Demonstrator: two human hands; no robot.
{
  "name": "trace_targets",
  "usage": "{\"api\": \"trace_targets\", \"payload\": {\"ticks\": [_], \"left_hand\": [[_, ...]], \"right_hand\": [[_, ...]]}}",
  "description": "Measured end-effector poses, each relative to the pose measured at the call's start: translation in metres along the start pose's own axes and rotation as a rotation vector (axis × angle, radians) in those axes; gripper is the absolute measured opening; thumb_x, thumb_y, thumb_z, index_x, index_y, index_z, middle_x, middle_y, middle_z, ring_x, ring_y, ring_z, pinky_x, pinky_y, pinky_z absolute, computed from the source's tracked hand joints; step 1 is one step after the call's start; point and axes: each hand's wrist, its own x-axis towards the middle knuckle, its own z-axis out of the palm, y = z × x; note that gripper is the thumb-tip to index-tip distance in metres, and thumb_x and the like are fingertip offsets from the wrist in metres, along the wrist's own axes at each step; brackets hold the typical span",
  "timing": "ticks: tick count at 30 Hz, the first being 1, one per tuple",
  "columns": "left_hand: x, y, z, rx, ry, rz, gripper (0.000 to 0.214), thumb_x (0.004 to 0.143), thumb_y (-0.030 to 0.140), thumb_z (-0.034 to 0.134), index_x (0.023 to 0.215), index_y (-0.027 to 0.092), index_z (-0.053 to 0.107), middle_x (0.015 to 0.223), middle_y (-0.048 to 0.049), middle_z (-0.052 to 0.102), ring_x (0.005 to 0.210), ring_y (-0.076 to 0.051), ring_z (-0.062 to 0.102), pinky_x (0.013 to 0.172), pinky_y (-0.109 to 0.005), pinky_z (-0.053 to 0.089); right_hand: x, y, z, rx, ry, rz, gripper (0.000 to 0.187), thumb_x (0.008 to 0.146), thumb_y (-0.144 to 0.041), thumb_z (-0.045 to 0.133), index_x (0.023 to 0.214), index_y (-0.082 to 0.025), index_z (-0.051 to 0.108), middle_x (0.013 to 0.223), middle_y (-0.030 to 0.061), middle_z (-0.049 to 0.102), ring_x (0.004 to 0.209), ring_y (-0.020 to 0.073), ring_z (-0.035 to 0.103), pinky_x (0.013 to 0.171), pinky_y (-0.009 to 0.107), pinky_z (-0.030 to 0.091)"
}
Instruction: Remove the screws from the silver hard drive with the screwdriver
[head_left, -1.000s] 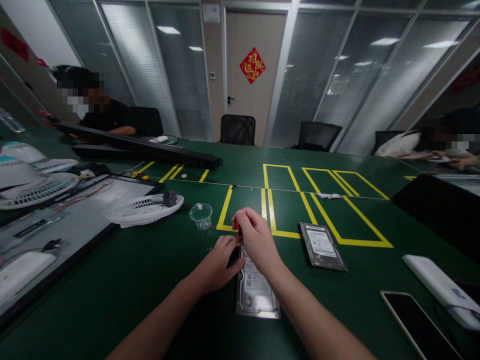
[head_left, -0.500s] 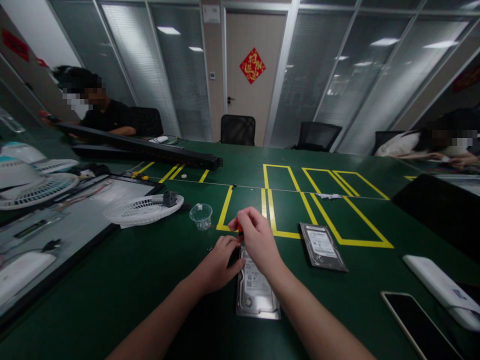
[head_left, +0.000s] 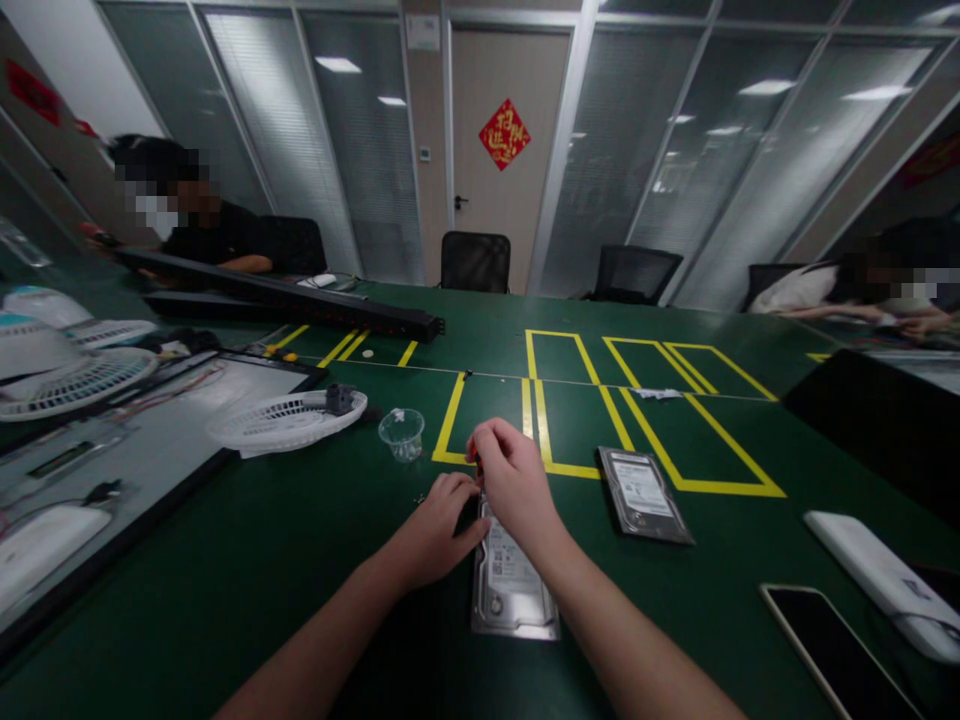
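A silver hard drive [head_left: 510, 590] with a white label lies flat on the green table in front of me. My right hand [head_left: 514, 480] grips a screwdriver [head_left: 477, 458] from above; its red and black handle shows only in part, and its tip is hidden. The tool stands over the drive's far left corner. My left hand [head_left: 439, 525] is at that same corner, with its thumb on the drive's left edge and its fingers curled close to the screwdriver. A few tiny screws [head_left: 420, 499] lie just left of my left hand.
A second hard drive [head_left: 646, 495] lies to the right, near yellow tape rectangles. A clear plastic cup [head_left: 403, 436] and a white fan grille [head_left: 289, 418] are at left. A phone [head_left: 836, 650] and a white device [head_left: 877, 580] lie right. Two people sit across the table.
My right hand has turned slightly around the screwdriver, and its fingers now cover more of the handle. My left hand and the hard drive stay in place.
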Motion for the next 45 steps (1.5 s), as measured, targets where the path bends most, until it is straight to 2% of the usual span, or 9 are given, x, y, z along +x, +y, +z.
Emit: {"api": "trace_targets", "payload": {"ticks": [8, 13, 20, 34, 41, 45], "left_hand": [[0.0005, 0.0, 0.0007, 0.001, 0.007, -0.005, 0.025, 0.096, 0.025, 0.068, 0.12, 0.021, 0.064, 0.133, -0.0111, 0.063, 0.126, -0.03, 0.056, 0.112, -0.048, 0.049], [0.0011, 0.0013, -0.0008, -0.003, 0.007, -0.008, 0.024, 0.096, 0.025, 0.069, 0.119, 0.022, 0.064, 0.133, -0.0111, 0.063, 0.124, -0.03, 0.057, 0.11, -0.048, 0.05], [0.0015, 0.0011, -0.0003, 0.0, 0.002, -0.008, 0.026, 0.097, 0.026, 0.067, 0.122, 0.022, 0.064, 0.133, -0.011, 0.063, 0.125, -0.03, 0.056, 0.112, -0.049, 0.049], [0.0017, 0.0021, -0.0005, -0.003, -0.013, -0.018, 0.028, 0.096, 0.024, 0.066, 0.124, 0.021, 0.064, 0.132, -0.0113, 0.063, 0.125, -0.03, 0.055, 0.113, -0.049, 0.048], [0.0014, 0.0036, -0.0022, -0.005, -0.01, -0.012, 0.025, 0.098, 0.027, 0.066, 0.123, 0.022, 0.064, 0.131, -0.0109, 0.063, 0.124, -0.03, 0.056, 0.11, -0.049, 0.05], [0.0016, 0.003, -0.0018, -0.003, -0.003, -0.01, 0.03, 0.097, 0.026, 0.066, 0.127, 0.023, 0.064, 0.132, -0.0114, 0.063, 0.125, -0.03, 0.056, 0.111, -0.049, 0.05]], "right_hand": [[0.0001, -0.0017, -0.0004, 0.015, 0.027, -0.014, 0.024, 0.099, -0.037, 0.053, 0.081, -0.023, 0.057, 0.074, -0.0018, 0.061, 0.068, 0.0158, 0.055, 0.063, 0.029, 0.041], [-0.0012, -0.0043, -0.0001, -0.002, 0.051, -0.005, 0.026, 0.1, -0.039, 0.053, 0.08, -0.023, 0.056, 0.075, -0.0009, 0.064, 0.07, 0.0166, 0.058, 0.066, 0.031, 0.043], [0.0006, -0.0014, -0.0028, -0.048, 0.062, -0.042, 0.025, 0.099, -0.036, 0.052, 0.077, -0.024, 0.054, 0.072, -0.0024, 0.056, 0.07, 0.0165, 0.054, 0.064, 0.029, 0.041], [0.0016, 0.0005, -0.003, -0.051, 0.099, -0.004, 0.02, 0.098, -0.039, 0.055, 0.084, -0.024, 0.056, 0.076, -0.0001, 0.064, 0.071, 0.018, 0.058, 0.063, 0.03, 0.045], [0.0017, -0.0032, -0.0051, -0.1, 0.094, -0.068, 0.025, 0.097, -0.039, 0.055, 0.077, -0.025, 0.053, 0.072, -0.001, 0.056, 0.071, 0.0177, 0.055, 0.062, 0.029, 0.045], [0.0023, -0.0042, -0.0058, -0.083, 0.098, -0.046, 0.021, 0.096, -0.039, 0.057, 0.081, -0.024, 0.056, 0.075, -0.0006, 0.059, 0.072, 0.0177, 0.057, 0.063, 0.029, 0.046]]}}
